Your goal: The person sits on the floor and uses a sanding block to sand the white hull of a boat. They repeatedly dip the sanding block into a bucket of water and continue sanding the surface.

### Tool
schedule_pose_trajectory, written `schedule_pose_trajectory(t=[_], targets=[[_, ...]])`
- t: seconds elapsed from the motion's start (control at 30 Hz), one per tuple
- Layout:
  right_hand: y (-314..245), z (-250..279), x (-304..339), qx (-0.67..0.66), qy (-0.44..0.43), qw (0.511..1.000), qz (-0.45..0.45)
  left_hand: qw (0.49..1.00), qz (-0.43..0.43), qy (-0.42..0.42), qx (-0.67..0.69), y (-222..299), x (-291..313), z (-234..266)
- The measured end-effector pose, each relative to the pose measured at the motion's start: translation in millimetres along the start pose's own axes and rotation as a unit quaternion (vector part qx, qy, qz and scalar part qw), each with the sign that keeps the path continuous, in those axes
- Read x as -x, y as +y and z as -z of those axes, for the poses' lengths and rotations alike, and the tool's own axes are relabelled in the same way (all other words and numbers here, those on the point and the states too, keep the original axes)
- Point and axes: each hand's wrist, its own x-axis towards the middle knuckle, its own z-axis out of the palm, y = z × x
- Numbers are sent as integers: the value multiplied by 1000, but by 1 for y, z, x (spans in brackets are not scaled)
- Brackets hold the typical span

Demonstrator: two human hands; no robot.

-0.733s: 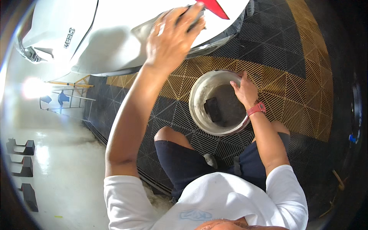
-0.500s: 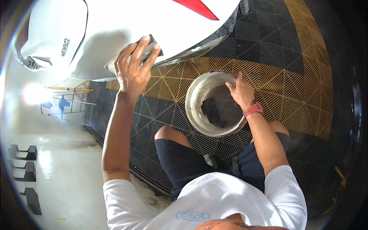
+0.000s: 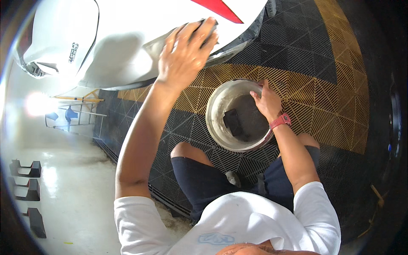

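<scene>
Floor of interlocking grid tiles point(image 3: 306, 51), black with a yellow band, under both hands; pale round bucket point(image 3: 216, 123) standing on it, its rim touching the right hand point(image 3: 267, 101); smooth pale concrete floor point(image 3: 72, 187) left of the left arm, bearing black wedge blocks point(image 3: 25, 169).

The person wears a white short-sleeved T-shirt point(image 3: 250, 225) that fills the lower middle of the frame, with a pale blue printed mark point(image 3: 216, 238) on its chest near the bottom edge. Both sleeves end above the elbow, leaving the forearms bare. Dark navy shorts point(image 3: 204, 180) cover the thighs at the centre of the frame and stop above the bare knees. A coral-red wristband or watch point(image 3: 280, 121) with a slim strap circles the wrist of the right hand point(image 3: 267, 100), right of centre. The left hand point(image 3: 185, 53), at upper centre, is bare, with no ring or glove showing.
</scene>
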Motion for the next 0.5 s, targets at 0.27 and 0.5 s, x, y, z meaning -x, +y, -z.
schedule_pose_trajectory(t=[0.27, 0.5], targets=[[2, -6, 2, 24, 3, 999, 26, 999, 2, 43, -9, 0, 17, -14], [4, -8, 2, -29, 4, 999, 17, 999, -3, -42, -11, -6, 22, -1]])
